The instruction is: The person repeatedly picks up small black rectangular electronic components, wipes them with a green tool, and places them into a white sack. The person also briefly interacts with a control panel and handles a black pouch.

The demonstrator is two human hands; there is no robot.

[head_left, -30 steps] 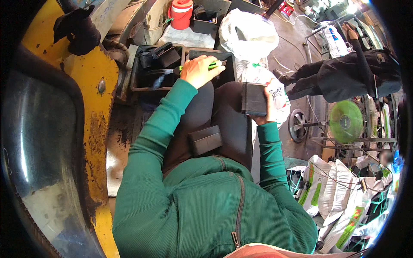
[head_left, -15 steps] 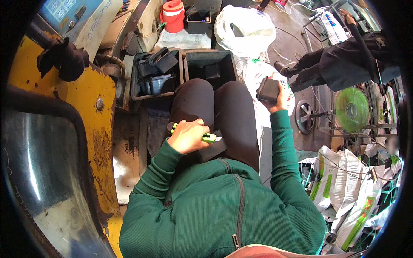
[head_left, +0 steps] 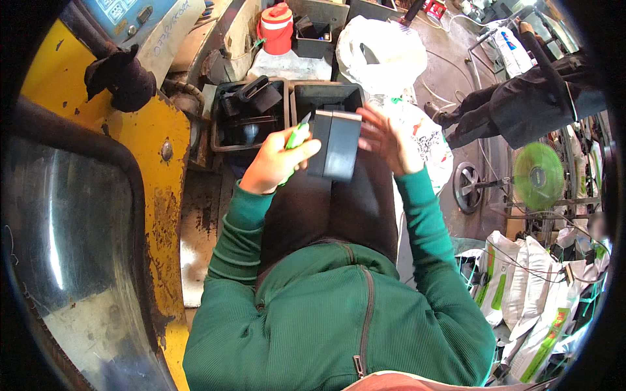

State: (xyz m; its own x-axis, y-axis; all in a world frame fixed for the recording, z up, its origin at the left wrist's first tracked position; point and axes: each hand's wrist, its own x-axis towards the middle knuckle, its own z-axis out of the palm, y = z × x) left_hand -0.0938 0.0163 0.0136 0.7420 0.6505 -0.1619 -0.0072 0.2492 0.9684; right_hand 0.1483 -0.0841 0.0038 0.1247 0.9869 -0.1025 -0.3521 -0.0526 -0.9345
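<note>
Two black boxy parts [head_left: 334, 143] side by side; left hand [head_left: 277, 163] grips green knife [head_left: 295, 138]; right hand [head_left: 386, 138] fingers spread.

both hands [head_left: 280, 163] raised, black parts [head_left: 334, 143] now joined together.

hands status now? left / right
Left hand: closed on a green utility knife, thumb against the black plastic parts.
Right hand: fingers spread, supporting the black parts.
</note>
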